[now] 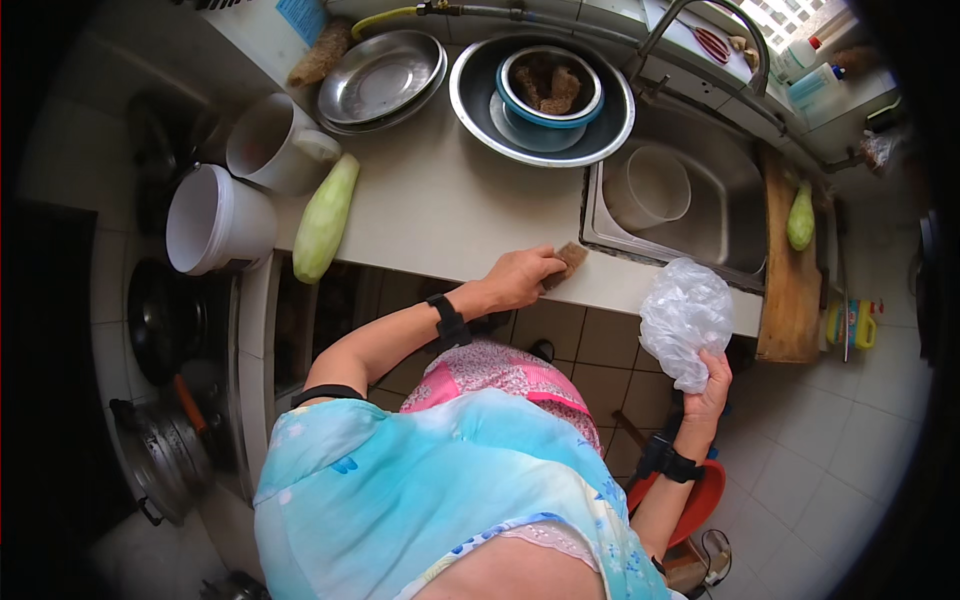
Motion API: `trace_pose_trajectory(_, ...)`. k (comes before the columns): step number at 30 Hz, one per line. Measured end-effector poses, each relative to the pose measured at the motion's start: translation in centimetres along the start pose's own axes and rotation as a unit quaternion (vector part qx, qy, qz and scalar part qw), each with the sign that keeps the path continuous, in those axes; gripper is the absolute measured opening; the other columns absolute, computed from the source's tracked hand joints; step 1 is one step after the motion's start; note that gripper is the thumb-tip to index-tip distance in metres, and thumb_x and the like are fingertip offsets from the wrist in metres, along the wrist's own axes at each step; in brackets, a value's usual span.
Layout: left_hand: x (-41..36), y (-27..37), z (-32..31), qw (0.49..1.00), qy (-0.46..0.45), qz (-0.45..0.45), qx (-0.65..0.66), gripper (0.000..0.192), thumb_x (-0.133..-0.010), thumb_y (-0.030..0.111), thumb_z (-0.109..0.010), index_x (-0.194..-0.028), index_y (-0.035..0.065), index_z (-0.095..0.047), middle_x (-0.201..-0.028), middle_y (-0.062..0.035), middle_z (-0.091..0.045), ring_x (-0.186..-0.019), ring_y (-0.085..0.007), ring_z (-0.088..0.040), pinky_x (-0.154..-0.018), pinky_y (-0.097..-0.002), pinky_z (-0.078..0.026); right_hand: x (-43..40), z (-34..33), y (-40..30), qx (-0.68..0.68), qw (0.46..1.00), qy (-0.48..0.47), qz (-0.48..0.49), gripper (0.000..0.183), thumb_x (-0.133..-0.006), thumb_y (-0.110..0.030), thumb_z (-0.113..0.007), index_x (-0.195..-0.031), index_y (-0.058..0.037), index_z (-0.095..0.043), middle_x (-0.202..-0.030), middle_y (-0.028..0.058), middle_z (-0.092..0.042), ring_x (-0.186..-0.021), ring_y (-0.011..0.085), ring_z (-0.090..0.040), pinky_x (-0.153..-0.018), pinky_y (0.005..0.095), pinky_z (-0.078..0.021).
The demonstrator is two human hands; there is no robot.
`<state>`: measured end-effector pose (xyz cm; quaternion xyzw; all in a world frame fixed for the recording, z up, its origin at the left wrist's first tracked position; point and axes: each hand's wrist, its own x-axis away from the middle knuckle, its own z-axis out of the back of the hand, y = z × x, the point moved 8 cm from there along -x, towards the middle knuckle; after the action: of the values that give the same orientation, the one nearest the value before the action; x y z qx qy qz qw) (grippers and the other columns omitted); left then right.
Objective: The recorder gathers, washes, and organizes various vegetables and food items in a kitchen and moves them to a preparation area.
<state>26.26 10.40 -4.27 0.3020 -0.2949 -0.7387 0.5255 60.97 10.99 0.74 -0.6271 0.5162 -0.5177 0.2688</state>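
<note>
My left hand (523,276) grips a brown, rough-textured scrubbing pad (568,265) at the counter's front edge, just left of the sink. A crumpled clear plastic bag (686,319) is held in my right hand (709,379), in front of the sink's near corner. To the left, a peeled pale green gourd (325,219) lies across the counter edge. Behind my left hand stands a large metal basin (480,124) with a smaller metal bowl (551,56) and a blue-rimmed bowl nested inside; brown fibrous pieces (561,90) lie in the top bowl.
The steel sink (720,202) holds a translucent tub (647,187). A wooden board (787,315) at its right bears a smaller green gourd (801,217). Metal plates (381,77), a white pitcher (274,146) and a white bucket (217,217) stand at the left. A red basin (701,502) is below, right.
</note>
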Motion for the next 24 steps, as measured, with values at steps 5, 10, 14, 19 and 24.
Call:
trace_pose_trajectory(5,9.1,-7.6,13.1,0.922,0.287,0.225,-0.131,0.046,-0.069,0.006,-0.066,-0.114,0.0024,-0.055,-0.101,-0.0176,-0.054,-0.091,-0.037,-0.057,-0.079,-0.0418,-0.049,-0.9,2.0,0.1,-0.006,1.0,-0.003,0.002,0.041,-0.076,0.004,-0.055,-0.117,0.0068,-0.053,-0.11,0.0159,-0.061,-0.097,0.0251,-0.062,-0.088,0.0348,-0.0489)
trace_pose_trajectory(10,17.8,-13.3,13.9,0.853,0.282,0.396,-0.188,0.054,-0.069,0.008,-0.071,-0.12,-0.0003,-0.054,-0.103,-0.0186,-0.055,-0.099,-0.0357,-0.055,-0.086,-0.0404,-0.046,-1.8,1.8,-0.1,-0.005,1.0,-0.013,-0.008,0.038,-0.078,0.003,-0.055,-0.115,0.0066,-0.053,-0.109,0.015,-0.062,-0.096,0.0241,-0.062,-0.088,0.0341,-0.0489)
trace_pose_trajectory(14,11.2,-7.6,7.3,0.929,0.252,0.248,-0.109,0.047,-0.068,0.006,-0.069,-0.112,0.0015,-0.057,-0.102,-0.0161,-0.055,-0.096,-0.0365,-0.055,-0.082,-0.0403,-0.047,-2.5,2.6,0.7,-0.008,0.999,-0.028,-0.022,0.037,-0.078,0.002,-0.055,-0.115,0.0065,-0.054,-0.108,0.0144,-0.062,-0.096,0.0235,-0.062,-0.087,0.0338,-0.0489)
trace_pose_trajectory(19,1.2,0.0,-3.0,0.991,0.086,0.1,0.027,0.045,-0.068,0.002,-0.068,-0.112,0.004,-0.058,-0.096,-0.0141,-0.054,-0.089,-0.0337,-0.057,-0.078,-0.039,-0.048,-3.1,5.0,0.6,-0.001,0.999,-0.031,-0.015,0.037,-0.078,0.001,-0.056,-0.115,0.0061,-0.054,-0.108,0.0146,-0.062,-0.095,0.0235,-0.062,-0.087,0.0335,-0.049)
trace_pose_trajectory(24,-4.5,0.0,2.0,0.957,0.216,0.041,-0.189,0.033,-0.069,-0.001,-0.063,-0.1,0.0078,-0.058,-0.09,-0.0111,-0.053,-0.076,-0.0344,-0.059,-0.063,-0.0419,-0.05,-4.4,8.4,2.4,-0.015,1.0,-0.015,0.0,0.038,-0.078,0.001,-0.056,-0.115,0.0053,-0.054,-0.11,0.0144,-0.062,-0.097,0.024,-0.062,-0.088,0.0344,-0.049)
